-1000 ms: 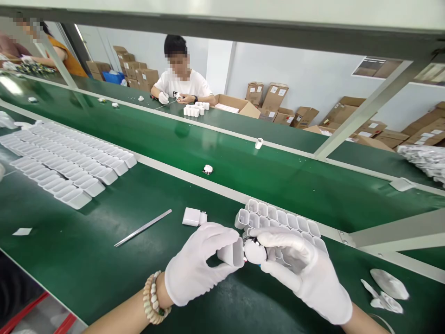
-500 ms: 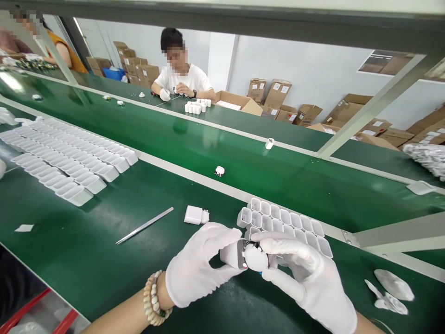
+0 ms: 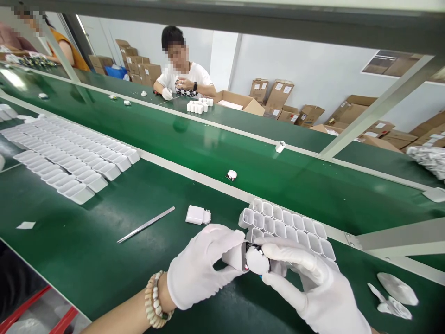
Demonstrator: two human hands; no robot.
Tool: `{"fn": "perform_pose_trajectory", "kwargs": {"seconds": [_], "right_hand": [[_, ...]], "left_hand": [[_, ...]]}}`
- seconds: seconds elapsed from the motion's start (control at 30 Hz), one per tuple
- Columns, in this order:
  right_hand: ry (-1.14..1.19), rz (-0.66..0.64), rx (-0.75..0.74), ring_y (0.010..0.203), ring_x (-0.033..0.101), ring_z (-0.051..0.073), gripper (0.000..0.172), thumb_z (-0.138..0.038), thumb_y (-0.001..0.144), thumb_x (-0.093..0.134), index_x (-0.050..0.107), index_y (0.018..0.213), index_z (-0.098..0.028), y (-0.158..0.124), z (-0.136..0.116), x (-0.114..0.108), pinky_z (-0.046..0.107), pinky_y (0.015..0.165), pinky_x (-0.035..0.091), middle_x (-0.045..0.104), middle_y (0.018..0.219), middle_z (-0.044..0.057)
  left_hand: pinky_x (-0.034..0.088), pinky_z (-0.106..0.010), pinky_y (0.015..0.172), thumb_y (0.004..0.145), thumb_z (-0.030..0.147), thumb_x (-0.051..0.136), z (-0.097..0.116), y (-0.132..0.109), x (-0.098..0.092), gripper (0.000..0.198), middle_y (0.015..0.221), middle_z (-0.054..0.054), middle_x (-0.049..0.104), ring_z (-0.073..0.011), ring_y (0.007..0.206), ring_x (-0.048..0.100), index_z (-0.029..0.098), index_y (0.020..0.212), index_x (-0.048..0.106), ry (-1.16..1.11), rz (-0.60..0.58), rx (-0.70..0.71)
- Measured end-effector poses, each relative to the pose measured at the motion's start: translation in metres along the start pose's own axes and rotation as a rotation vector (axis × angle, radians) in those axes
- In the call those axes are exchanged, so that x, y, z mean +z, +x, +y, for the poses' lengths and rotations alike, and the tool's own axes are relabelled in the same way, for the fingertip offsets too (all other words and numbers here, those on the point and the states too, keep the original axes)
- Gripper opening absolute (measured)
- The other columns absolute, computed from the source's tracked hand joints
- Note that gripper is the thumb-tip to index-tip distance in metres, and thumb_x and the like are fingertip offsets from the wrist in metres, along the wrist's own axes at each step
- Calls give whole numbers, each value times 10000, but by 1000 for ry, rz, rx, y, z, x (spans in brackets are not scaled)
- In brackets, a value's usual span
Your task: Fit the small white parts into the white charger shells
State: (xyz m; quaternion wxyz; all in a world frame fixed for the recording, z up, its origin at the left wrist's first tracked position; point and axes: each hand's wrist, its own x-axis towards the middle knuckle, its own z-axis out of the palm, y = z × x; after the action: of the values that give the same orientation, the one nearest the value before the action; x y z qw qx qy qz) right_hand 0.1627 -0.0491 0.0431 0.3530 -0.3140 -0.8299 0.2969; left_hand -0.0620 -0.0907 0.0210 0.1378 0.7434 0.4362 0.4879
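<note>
In white gloves, my hands meet over the near green table. My left hand (image 3: 198, 269) grips a white plastic housing (image 3: 233, 256) between thumb and fingers. Between the fingers of my right hand (image 3: 314, 278) is a small circuit module with a round white face (image 3: 257, 260), held at the housing's open end. How deep it sits inside I cannot tell. Behind the right hand stand rows of open white housings (image 3: 268, 224), partly covered by the glove. A white housing with a part sticking out (image 3: 195, 215) lies beyond my left hand, beside metal tweezers (image 3: 146, 225).
Many white housings (image 3: 79, 150) stand in rows at left. A green conveyor (image 3: 187, 148) carries a small module (image 3: 231, 175) and a white housing (image 3: 280, 146). Across it a co-worker (image 3: 186, 76) handles parts. Crumpled white gloves (image 3: 394, 297) lie at right; a metal beam (image 3: 222, 23) crosses overhead.
Items on the conveyor have shifted to the right. My hands keep nearly the same grip, with the module's round face still at the housing's mouth.
</note>
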Motion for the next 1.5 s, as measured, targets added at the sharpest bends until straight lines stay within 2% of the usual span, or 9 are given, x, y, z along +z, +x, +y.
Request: {"fn": "perform_pose_trajectory", "kwargs": {"seconds": [0.2, 0.33, 0.43, 0.67, 0.8, 0.9, 1.0, 1.27, 1.5], "right_hand": [[0, -14, -55, 643, 663, 102, 358, -173, 892, 664, 575, 1201, -330, 5, -3, 5, 230, 624, 633, 715, 1097, 4], [-140, -37, -112, 895, 736, 157, 350, -231, 938, 610, 549, 1266, -335, 7, 0, 4, 292, 803, 648, 713, 1185, 22], [-286, -96, -134, 1106, 694, 233, 357, -306, 955, 579, 527, 1306, -344, 5, 3, 4, 397, 883, 636, 705, 1230, 33], [-229, 27, -195, 1054, 710, 185, 314, -233, 930, 608, 557, 1236, -282, 3, 2, 12, 288, 866, 628, 708, 1147, 58], [-131, 70, -229, 1081, 691, 169, 326, -180, 906, 634, 554, 1213, -255, 3, 3, 15, 278, 925, 597, 676, 1156, 66], [-155, 61, -248, 1073, 695, 176, 331, -189, 919, 623, 545, 1232, -261, 5, 5, 16, 293, 915, 602, 683, 1154, 67], [-226, -26, -232, 1082, 697, 216, 359, -256, 933, 609, 525, 1280, -301, 7, 7, 14, 357, 901, 615, 693, 1183, 62], [-279, -158, -59, 1223, 620, 301, 692, -269, 870, 648, 345, 1484, -370, -7, 4, 25, 475, 969, 573, 553, 1451, 69], [-214, -130, -103, 1150, 671, 245, 573, -222, 886, 631, 416, 1398, -362, -4, 7, 27, 392, 952, 587, 647, 1332, 52]], "left_hand": [[561, -342, 873, 809, 78, 687, 1, 0, -1, 440, 1059, -73, 696, -199, 966, 651, 200, 1205, 542, -14, -19, 18], [554, -325, 879, 784, 106, 745, 2, -2, -1, 463, 1058, -54, 694, -188, 959, 649, 218, 1194, 560, -78, 6, -57], [545, -329, 914, 759, 125, 784, 3, -4, 1, 492, 1071, -48, 686, -190, 981, 650, 235, 1190, 575, -131, 18, -132], [555, -330, 876, 745, 95, 778, 4, -9, 6, 538, 1048, -39, 666, -194, 969, 650, 254, 1211, 563, -199, -10, -152], [550, -347, 898, 769, 78, 751, 5, -9, 6, 546, 959, -24, 663, -185, 935, 649, 255, 1241, 542, -219, -23, -112], [546, -360, 917, 754, 52, 753, 4, -9, 7, 570, 1013, -29, 667, -193, 971, 651, 264, 1240, 543, -221, -1, -134], [551, -362, 908, 743, 60, 768, 3, -9, 9, 533, 1089, -39, 667, -202, 1000, 654, 265, 1194, 573, -210, 38, -198], [566, -354, 882, 766, 77, 758, 5, -8, 8, 426, 1037, -36, 718, -190, 947, 667, 242, 1134, 619, -255, 73, -248], [584, -388, 922, 747, 116, 786, 5, -10, 14, 439, 1121, -54, 688, -208, 974, 683, 237, 1139, 630, -354, 29, -379]]}}
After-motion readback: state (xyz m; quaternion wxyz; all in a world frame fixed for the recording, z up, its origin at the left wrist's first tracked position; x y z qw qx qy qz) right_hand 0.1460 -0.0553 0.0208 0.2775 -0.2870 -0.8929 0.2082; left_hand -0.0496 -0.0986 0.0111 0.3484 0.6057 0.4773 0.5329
